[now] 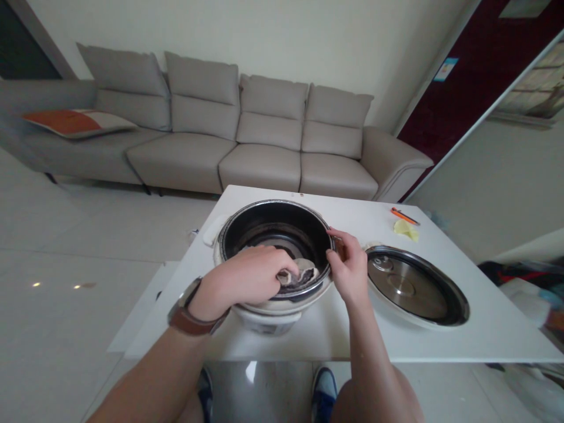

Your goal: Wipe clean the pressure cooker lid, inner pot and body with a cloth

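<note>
A black inner pot (291,212) with a pale rim sits tilted in the white cooker body (269,320) near the table's front edge. My left hand (255,273), with a watch on its wrist, reaches over the near rim. Its fingers are curled on a crumpled, stained light cloth (307,271) against the pot's inner near-right wall. With thumb and fingers, my right hand (350,264) grips the pot's rim on the right side. To the right lies the cooker lid (414,288), its metal inner face up.
The white table (352,346) carries an orange-and-black utility knife (405,216) and a yellowish cloth or sheet (406,230) at the back right. Behind it stands a grey sofa (264,164) with an orange-and-white cushion (77,122). Dark clutter (506,276) lies beyond the right edge.
</note>
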`<state>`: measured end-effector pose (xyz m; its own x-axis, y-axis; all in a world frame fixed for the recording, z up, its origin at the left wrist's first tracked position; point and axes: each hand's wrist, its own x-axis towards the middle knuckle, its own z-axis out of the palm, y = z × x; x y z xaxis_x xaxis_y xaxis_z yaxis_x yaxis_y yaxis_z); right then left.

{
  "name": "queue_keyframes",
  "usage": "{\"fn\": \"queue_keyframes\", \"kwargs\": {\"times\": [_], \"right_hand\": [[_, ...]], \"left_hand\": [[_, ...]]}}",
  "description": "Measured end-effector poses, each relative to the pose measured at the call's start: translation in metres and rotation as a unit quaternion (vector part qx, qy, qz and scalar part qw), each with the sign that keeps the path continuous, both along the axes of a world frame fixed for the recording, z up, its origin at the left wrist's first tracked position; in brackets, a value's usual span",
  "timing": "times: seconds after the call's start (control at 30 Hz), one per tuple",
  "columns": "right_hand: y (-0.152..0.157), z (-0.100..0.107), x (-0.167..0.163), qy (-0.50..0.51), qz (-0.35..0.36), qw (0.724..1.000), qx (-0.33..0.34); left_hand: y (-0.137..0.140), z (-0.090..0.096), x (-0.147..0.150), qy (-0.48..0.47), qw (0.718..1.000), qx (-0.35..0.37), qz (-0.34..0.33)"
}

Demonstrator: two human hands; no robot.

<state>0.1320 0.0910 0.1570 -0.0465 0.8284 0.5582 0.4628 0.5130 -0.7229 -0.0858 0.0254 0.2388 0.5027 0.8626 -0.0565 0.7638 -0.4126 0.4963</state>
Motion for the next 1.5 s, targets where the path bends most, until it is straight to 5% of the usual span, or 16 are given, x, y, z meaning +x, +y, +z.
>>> {"fn": "queue_keyframes", "kwargs": {"times": [0.17, 0.33, 0.4, 0.6, 0.83, 0.97, 1.17, 1.23, 1.37, 1.5], "right_hand": [[-0.001, 0.001, 0.000, -0.014, 0.012, 1.000, 0.016], [0.000, -0.002, 0.001, -0.019, 0.006, 1.000, 0.015], [0.001, -0.004, 0.001, -0.021, 0.006, 1.000, 0.011], [0.002, -0.003, 0.001, -0.011, 0.003, 1.000, 0.010], [-0.002, 0.002, 0.001, -0.012, 0.005, 1.000, 0.024], [-0.003, 0.002, -0.001, -0.016, -0.002, 0.999, 0.029], [-0.001, -0.002, -0.001, -0.026, -0.010, 0.999, 0.038], [0.000, -0.003, -0.001, -0.027, -0.008, 0.999, 0.037], [0.000, -0.004, -0.001, -0.026, -0.009, 0.999, 0.038], [0.000, -0.004, -0.001, -0.020, -0.010, 0.999, 0.034]], "left_hand": [[0.004, 0.008, -0.019, -0.031, 0.993, 0.054, 0.105], [0.008, 0.002, -0.003, -0.024, 0.961, 0.138, 0.239], [0.007, -0.001, 0.007, -0.012, 0.967, 0.133, 0.215], [0.001, -0.004, 0.017, -0.002, 0.999, 0.037, 0.007], [0.002, 0.002, -0.006, -0.001, 1.000, -0.004, 0.005], [0.006, 0.003, -0.015, -0.026, 0.993, 0.053, 0.099], [0.009, 0.000, -0.001, -0.021, 0.942, 0.180, 0.283], [0.008, -0.001, 0.011, -0.012, 0.950, 0.177, 0.258], [0.005, -0.006, 0.027, -0.005, 0.992, 0.091, 0.088], [0.005, -0.008, 0.018, 0.013, 0.999, 0.030, -0.007]]}}
